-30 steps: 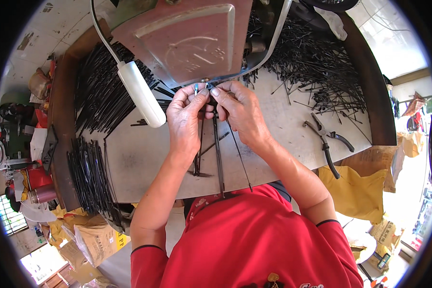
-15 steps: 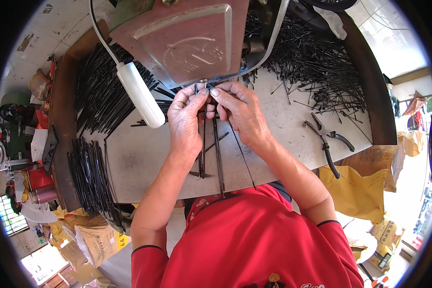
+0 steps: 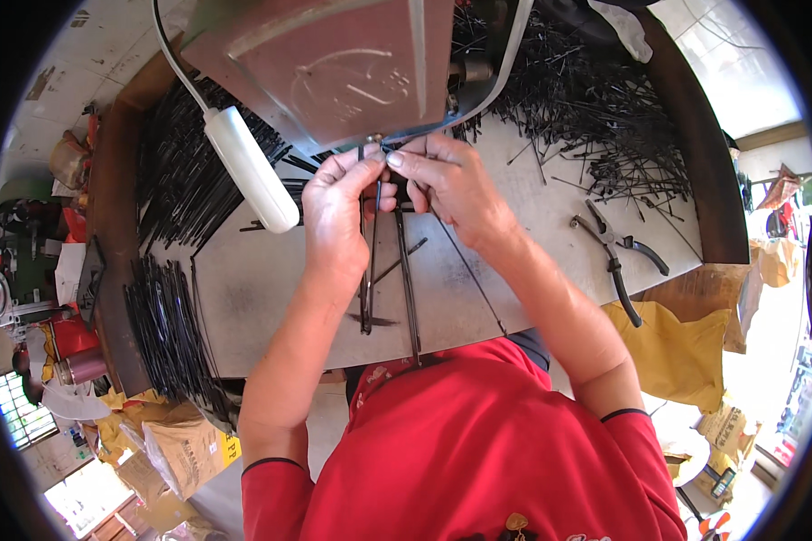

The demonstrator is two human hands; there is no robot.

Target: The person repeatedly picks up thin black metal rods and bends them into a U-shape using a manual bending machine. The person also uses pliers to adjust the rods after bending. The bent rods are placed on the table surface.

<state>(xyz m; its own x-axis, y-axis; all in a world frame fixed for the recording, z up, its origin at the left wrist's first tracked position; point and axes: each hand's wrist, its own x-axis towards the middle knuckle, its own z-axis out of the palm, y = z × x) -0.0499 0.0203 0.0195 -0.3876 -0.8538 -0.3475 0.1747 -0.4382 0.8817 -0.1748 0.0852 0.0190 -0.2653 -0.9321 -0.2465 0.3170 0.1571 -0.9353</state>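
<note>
Many black rods [image 3: 176, 180] on a pale worktop [image 3: 262, 298], clutter [image 3: 68, 334] either side

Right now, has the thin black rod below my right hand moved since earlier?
Yes: the thin rod has swung rightward at its lower end, nearer the pliers.

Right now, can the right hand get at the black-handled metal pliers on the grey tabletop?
Probably yes: the pliers lie uncovered on the tabletop, right of the right forearm. The right hand may first need to release the thin black rod it seems to hold.
</note>
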